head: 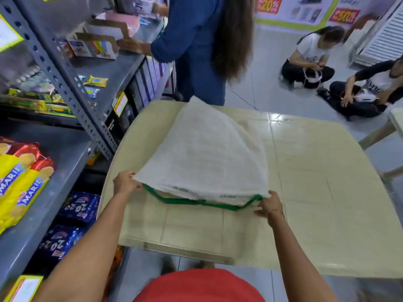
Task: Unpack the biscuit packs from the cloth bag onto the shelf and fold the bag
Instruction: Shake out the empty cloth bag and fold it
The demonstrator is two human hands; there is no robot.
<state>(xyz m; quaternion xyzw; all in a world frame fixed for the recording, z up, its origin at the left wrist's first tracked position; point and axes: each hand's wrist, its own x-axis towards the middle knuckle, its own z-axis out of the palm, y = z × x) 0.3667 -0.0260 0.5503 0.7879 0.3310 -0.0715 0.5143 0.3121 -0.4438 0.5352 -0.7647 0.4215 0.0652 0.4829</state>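
Observation:
A white cloth bag [205, 158] with green trim and green handles lies on the cream table [327, 192], its far part lifted and curved over toward me. My left hand [125, 184] pinches the bag's near left corner. My right hand [269, 204] grips the near right corner by the green edge. Yellow-and-red Marie biscuit packs [19, 179] lie on the grey shelf [54, 205] at the left.
Blue 20-20 biscuit packs [72, 223] sit on the lower shelf. A person in blue [196, 40] stands beyond the table at the shelving. Two people [309, 57] sit on the floor at the far right. A slotted grey upright [65, 83] stands left of the table.

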